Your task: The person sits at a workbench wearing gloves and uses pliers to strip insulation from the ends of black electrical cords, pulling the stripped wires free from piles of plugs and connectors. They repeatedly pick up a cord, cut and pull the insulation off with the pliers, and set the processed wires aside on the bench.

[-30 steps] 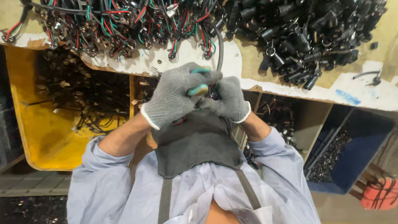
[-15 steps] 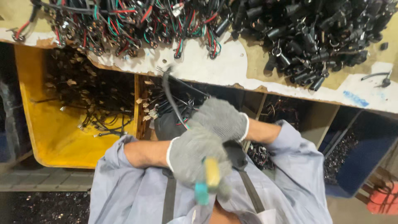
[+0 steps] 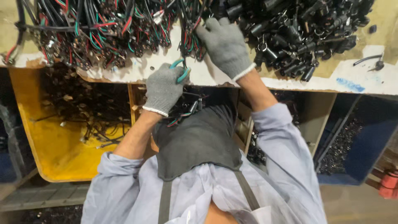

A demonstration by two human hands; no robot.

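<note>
My left hand [image 3: 163, 90], in a grey knit glove, grips small cutters with teal handles [image 3: 181, 71] at the front edge of the workbench [image 3: 215, 76]. The cutter tips meet thin wires hanging down from a tangle of red, green and black wires [image 3: 112, 29] on the bench. My right hand [image 3: 224, 43], also gloved, reaches up into that tangle beside a heap of black connectors [image 3: 298, 33]. Its fingers lie on the wires; whether they pinch one is hidden.
A yellow bin [image 3: 58, 153] with loose wire scraps sits below the bench at left. Wooden compartments [image 3: 134, 97] hold more parts in the middle, and a blue bin [image 3: 360, 157] stands at right. A dark apron [image 3: 199, 141] covers my chest.
Both hands have risen from in front of my chest to the bench. The right hand has gone into the wire tangle, and the left has brought the cutters up to the bench edge.
</note>
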